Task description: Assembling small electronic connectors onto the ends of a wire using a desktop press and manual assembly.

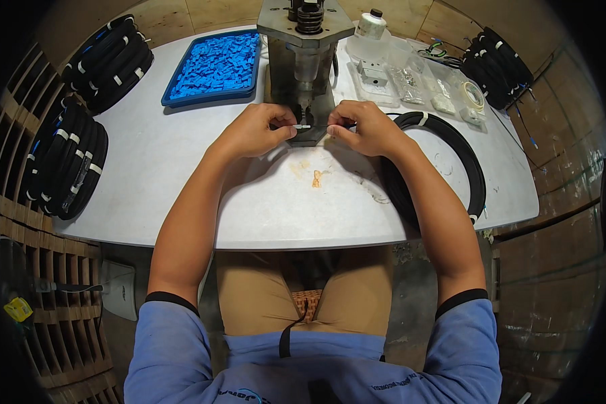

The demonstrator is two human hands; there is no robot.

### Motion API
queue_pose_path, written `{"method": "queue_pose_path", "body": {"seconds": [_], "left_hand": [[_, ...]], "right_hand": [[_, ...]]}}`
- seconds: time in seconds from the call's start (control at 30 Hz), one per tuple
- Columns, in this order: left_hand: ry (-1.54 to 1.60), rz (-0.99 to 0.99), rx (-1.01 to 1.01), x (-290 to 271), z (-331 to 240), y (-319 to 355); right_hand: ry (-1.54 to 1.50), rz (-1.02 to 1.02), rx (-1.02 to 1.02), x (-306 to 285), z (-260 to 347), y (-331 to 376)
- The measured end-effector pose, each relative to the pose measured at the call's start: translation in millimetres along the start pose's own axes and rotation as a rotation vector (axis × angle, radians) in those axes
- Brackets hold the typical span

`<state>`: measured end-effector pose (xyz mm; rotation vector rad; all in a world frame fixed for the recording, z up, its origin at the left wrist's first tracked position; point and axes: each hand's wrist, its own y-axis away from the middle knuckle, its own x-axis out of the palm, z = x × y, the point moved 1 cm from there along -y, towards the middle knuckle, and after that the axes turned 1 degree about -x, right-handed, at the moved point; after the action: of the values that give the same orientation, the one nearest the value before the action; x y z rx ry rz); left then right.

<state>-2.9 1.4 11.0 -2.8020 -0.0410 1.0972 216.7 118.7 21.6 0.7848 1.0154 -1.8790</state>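
Hands met at the press (279, 77), upper centre!
Left hand (271, 128) clamped the small pale piece (302, 126), right hand (361, 128) pinched dark cable (321, 126); already joined or loose, I couldn't tell. The coil (477, 161), right, was banded.

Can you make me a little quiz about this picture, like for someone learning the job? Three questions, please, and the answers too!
1. True or false: the blue tray is to the left of the metal press.
2. Choose one: the right forearm passes over which thing?
A: the white bottle
B: the black cable coil
C: the blue tray
3. What do the fingertips of the left hand pinch?

Key:
1. True.
2. B.
3. A small whitish piece; it is too small to tell its exact kind.
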Motion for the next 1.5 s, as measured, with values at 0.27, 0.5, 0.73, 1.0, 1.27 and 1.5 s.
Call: {"method": "queue_pose_path", "body": {"seconds": [0.27,0.5,0.73,1.0,1.27,1.5], "left_hand": [[0.004,-0.014,0.008,1.0,-0.3,0.4],[-0.012,-0.019,0.013,0.5,-0.6,0.1],[-0.032,-0.021,-0.003,0.2,-5.5,1.4],[-0.049,-0.004,-0.020,-0.3,-6.7,2.0],[-0.033,-0.002,0.000,-0.8,-3.1,0.9],[-0.021,-0.017,0.013,0.5,-1.7,0.8]], "right_hand": [[0.002,0.017,0.035,-0.3,0.8,0.0],[0.003,0.007,0.022,-0.3,0.9,-1.0],[-0.001,0.002,0.015,-0.3,0.3,-0.9],[-0.011,0.000,0.030,-0.1,1.2,-0.2],[-0.005,0.039,0.081,-2.5,3.2,-1.5],[0.034,0.032,0.023,-2.8,1.2,-1.0]]}}
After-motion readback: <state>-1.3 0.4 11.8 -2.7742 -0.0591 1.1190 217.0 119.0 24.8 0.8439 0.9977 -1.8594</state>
